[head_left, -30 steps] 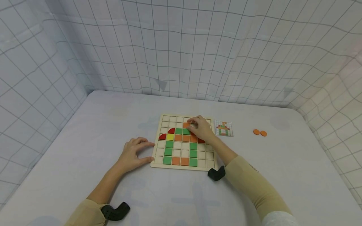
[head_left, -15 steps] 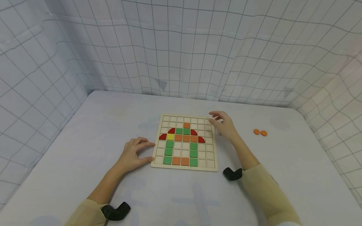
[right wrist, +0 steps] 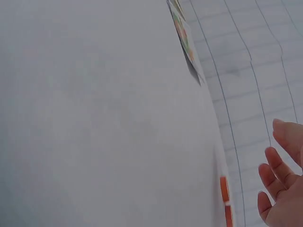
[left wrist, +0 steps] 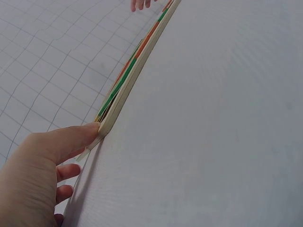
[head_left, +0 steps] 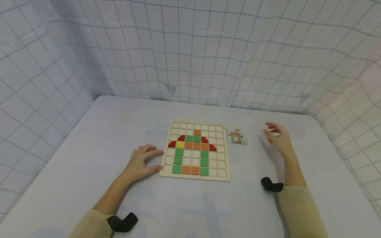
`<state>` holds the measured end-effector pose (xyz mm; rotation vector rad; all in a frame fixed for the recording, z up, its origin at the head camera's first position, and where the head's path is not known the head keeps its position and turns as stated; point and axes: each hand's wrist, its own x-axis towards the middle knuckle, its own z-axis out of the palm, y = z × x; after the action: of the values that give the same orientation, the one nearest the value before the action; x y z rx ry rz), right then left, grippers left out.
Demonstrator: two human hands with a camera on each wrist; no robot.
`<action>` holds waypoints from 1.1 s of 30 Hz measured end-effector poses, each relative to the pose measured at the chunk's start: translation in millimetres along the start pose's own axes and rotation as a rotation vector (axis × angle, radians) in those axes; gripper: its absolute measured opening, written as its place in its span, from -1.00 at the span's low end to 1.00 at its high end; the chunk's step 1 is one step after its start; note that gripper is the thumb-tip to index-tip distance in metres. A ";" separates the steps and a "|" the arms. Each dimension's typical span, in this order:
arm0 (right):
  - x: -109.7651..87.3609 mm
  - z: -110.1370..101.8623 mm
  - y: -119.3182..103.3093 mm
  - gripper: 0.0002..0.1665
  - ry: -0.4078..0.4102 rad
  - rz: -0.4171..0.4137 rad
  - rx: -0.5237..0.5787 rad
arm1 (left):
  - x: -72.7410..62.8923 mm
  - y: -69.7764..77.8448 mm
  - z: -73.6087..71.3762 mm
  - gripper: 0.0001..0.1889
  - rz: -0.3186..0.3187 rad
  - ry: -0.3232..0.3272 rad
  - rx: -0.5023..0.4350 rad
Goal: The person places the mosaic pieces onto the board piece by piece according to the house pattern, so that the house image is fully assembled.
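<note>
My left hand [head_left: 137,164] rests beside a square wooden grid board [head_left: 224,167], thumb and index fingertips at its left edge. In the left wrist view the thumb [left wrist: 71,140] touches the board's corner. Coloured tiles lie in the grid: green squares [head_left: 178,160], orange squares [head_left: 196,145], one yellow square [head_left: 180,144] and red quarter-rounds [head_left: 212,147]. To the right, my right hand [head_left: 279,140] hovers above the table with its fingers loosely bent and nothing held. Beneath it are two orange discs [right wrist: 224,189], mostly hidden by the hand in the head view.
A small pattern card [head_left: 237,136] with a similar coloured figure lies just right of the board. White cloth covers the table [head_left: 190,205]. Grid-lined curtains [head_left: 202,66] hang at the back and sides.
My right hand has left the board's upper middle, where an orange tile now shows, and moved right past the card to the orange discs. The left hand has stayed put.
</note>
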<state>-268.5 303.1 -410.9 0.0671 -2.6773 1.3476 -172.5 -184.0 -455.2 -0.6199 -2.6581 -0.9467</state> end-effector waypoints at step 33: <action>-21.8 -42.7 64.2 -0.49 -0.082 -0.046 -0.234 | 0.1 1.4 0.1 -0.53 -0.008 -0.002 0.010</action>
<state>-249.0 375.2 -440.1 0.1604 -2.8617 1.0317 -171.9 -182.9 -454.5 -0.6089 -2.6673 -0.9347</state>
